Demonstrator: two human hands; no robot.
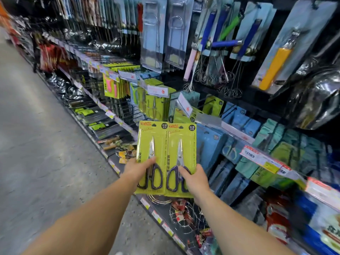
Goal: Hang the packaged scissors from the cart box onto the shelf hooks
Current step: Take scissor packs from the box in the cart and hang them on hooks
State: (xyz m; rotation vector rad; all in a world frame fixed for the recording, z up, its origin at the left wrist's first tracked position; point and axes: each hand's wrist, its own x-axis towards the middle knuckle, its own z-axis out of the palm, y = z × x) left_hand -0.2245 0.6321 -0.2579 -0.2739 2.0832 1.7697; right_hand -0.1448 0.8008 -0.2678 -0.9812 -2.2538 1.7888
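Store shelving (239,137) packed with hanging kitchen tools runs along the right of a grey aisle floor (36,144), with yellow-green scissor packs already on hooks (152,103) at mid-height. Both bare forearms reach forward from the bottom of the head view, held side by side in front of the shelf. Left hand (137,169) has its fingers closed on the lower left edge of one packaged scissors (151,144), thumb across the card front. Right hand (196,178) grips a second packaged scissors (181,146) at its lower right. Both cards stand upright, edges touching, just below the hooks.
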